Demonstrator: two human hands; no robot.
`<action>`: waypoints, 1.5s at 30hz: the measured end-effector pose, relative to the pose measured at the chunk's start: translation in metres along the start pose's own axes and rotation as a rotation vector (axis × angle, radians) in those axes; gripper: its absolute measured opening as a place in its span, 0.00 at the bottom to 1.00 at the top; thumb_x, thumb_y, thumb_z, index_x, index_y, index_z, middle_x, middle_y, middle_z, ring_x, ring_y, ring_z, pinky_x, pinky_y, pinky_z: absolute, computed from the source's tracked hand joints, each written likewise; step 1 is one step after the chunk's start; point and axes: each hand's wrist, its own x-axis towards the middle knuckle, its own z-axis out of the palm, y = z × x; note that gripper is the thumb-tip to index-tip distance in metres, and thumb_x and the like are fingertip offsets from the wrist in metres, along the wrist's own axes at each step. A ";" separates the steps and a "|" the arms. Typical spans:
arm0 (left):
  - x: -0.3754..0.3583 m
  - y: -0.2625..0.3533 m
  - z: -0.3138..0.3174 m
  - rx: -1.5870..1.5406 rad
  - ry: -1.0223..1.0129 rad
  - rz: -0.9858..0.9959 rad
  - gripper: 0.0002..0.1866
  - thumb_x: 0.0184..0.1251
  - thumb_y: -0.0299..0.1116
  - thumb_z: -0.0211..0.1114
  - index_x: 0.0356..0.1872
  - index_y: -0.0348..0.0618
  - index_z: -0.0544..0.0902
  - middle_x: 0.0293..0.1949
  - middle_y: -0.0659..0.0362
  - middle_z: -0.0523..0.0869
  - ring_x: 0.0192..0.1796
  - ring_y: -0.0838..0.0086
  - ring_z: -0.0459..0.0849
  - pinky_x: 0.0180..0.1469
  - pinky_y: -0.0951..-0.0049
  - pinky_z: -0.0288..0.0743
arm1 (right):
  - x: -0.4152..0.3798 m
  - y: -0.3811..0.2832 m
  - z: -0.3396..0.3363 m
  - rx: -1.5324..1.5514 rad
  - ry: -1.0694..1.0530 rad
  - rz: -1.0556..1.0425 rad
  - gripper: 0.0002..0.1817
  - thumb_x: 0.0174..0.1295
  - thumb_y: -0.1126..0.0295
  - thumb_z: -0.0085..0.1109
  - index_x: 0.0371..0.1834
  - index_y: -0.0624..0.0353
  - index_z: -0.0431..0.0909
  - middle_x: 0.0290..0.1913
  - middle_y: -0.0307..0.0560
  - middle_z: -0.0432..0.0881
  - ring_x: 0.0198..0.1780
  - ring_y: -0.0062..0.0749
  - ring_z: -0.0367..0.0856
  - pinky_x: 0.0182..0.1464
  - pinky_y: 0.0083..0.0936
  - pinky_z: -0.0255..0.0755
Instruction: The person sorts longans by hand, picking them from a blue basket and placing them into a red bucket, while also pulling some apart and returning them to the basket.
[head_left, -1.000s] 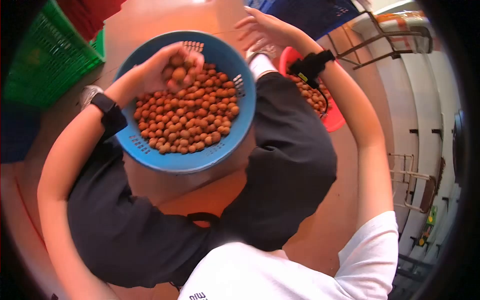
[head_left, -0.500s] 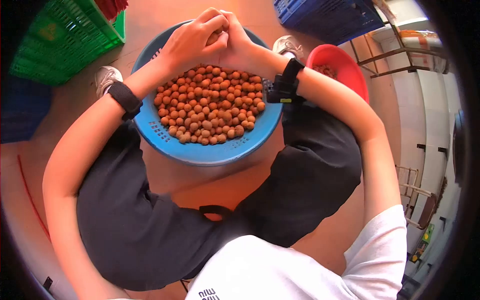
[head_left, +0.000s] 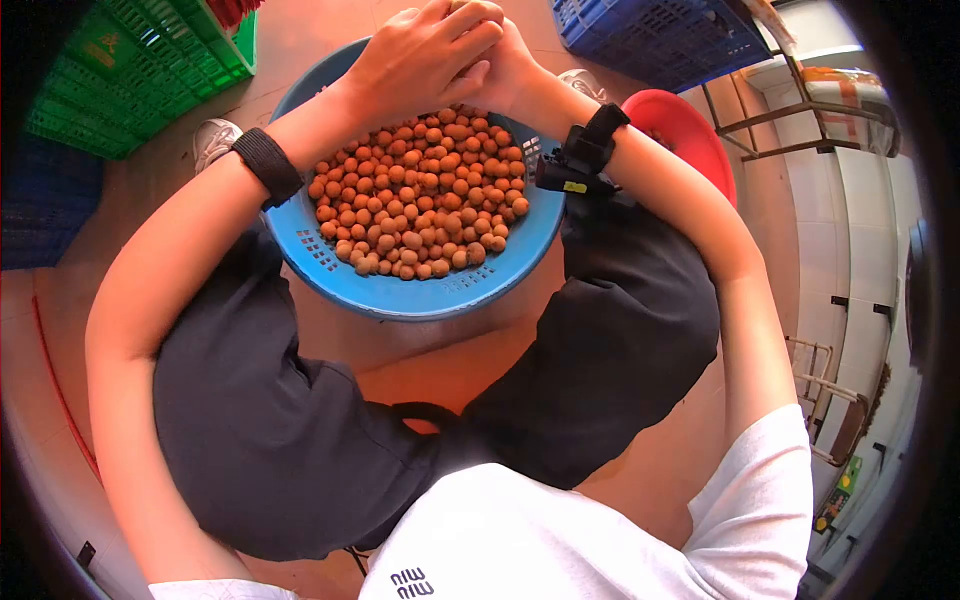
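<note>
Many round brown longans (head_left: 415,205) fill the lower part of a blue plastic basin (head_left: 400,303) with slotted sides, set between my knees. My left hand (head_left: 425,55) and my right hand (head_left: 508,72) meet over its far rim. The left fingers are curled and lie across the right hand, which is closed behind them. A brown longan showed between the left fingers a moment ago; now the fingers cover it. Whatever the right hand grips is hidden.
A red basin (head_left: 690,135) with some brown pieces stands beyond my right knee. Green crates (head_left: 130,75) are at upper left, a blue crate (head_left: 660,40) at upper right. A metal rack (head_left: 790,120) lines the right side.
Both hands have shifted slightly right and farther away, staying pressed together. The left wrist has turned, and its fingers now hide the longan. The basin appears slightly higher in view.
</note>
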 end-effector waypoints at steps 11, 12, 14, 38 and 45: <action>-0.003 -0.001 -0.004 0.043 -0.073 0.082 0.15 0.51 0.34 0.58 0.41 0.42 0.68 0.44 0.56 0.70 0.46 0.63 0.70 0.47 0.62 0.66 | 0.003 0.011 -0.002 -0.037 0.013 0.054 0.17 0.62 0.56 0.38 0.39 0.57 0.71 0.38 0.48 0.74 0.42 0.32 0.74 0.41 0.40 0.73; -0.003 -0.001 -0.005 -0.003 -0.096 0.079 0.17 0.51 0.33 0.57 0.42 0.41 0.67 0.43 0.53 0.69 0.45 0.61 0.70 0.46 0.61 0.64 | 0.002 0.011 -0.003 -0.035 0.031 0.057 0.17 0.62 0.56 0.39 0.39 0.57 0.71 0.38 0.47 0.74 0.41 0.32 0.74 0.40 0.40 0.73; -0.004 -0.004 -0.002 0.026 -0.078 0.081 0.19 0.49 0.33 0.59 0.42 0.40 0.66 0.43 0.53 0.69 0.45 0.61 0.70 0.45 0.61 0.65 | -0.001 0.008 0.005 -0.031 0.066 0.063 0.16 0.62 0.57 0.40 0.38 0.58 0.71 0.37 0.47 0.74 0.38 0.32 0.75 0.38 0.39 0.74; -0.008 0.000 0.001 -0.034 -0.067 -0.033 0.23 0.49 0.38 0.62 0.46 0.42 0.66 0.44 0.50 0.68 0.46 0.61 0.69 0.48 0.59 0.62 | -0.001 0.033 -0.021 -0.712 -0.375 0.149 0.14 0.64 0.59 0.41 0.37 0.57 0.70 0.26 0.38 0.72 0.26 0.25 0.69 0.24 0.19 0.63; -0.012 0.007 0.014 -0.004 -0.040 0.075 0.13 0.54 0.35 0.59 0.40 0.46 0.71 0.43 0.59 0.73 0.47 0.67 0.73 0.48 0.65 0.69 | -0.002 0.052 -0.037 -0.751 -0.606 0.186 0.10 0.62 0.70 0.43 0.43 0.60 0.69 0.39 0.42 0.74 0.37 0.23 0.71 0.35 0.17 0.69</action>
